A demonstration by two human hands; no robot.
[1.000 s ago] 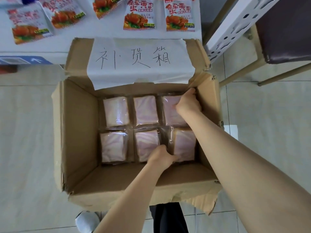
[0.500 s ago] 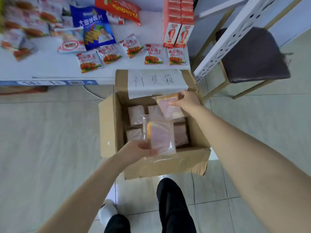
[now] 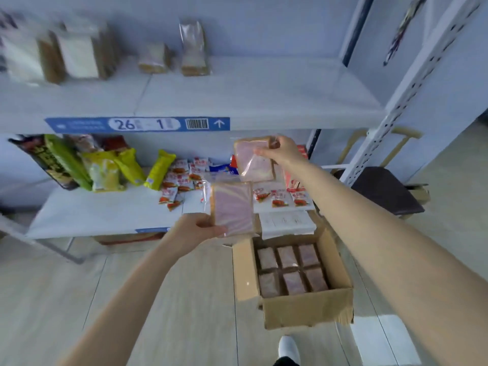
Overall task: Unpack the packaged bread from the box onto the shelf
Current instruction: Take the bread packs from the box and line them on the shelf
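Two pinches: right hand (image 3: 284,153) holds the right pack (image 3: 254,161) just below the upper shelf (image 3: 250,96) (nearer); left hand (image 3: 195,228) holds the left pack (image 3: 232,207) farther below.

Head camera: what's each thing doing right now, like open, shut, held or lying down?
box: open, on the floor.
packs in the box: six showing, lying flat.
left hand: grips the lower bread pack, up in the air.
right hand: pinches the upper bread pack, held higher.
bagged bread: standing upright on the top shelf.
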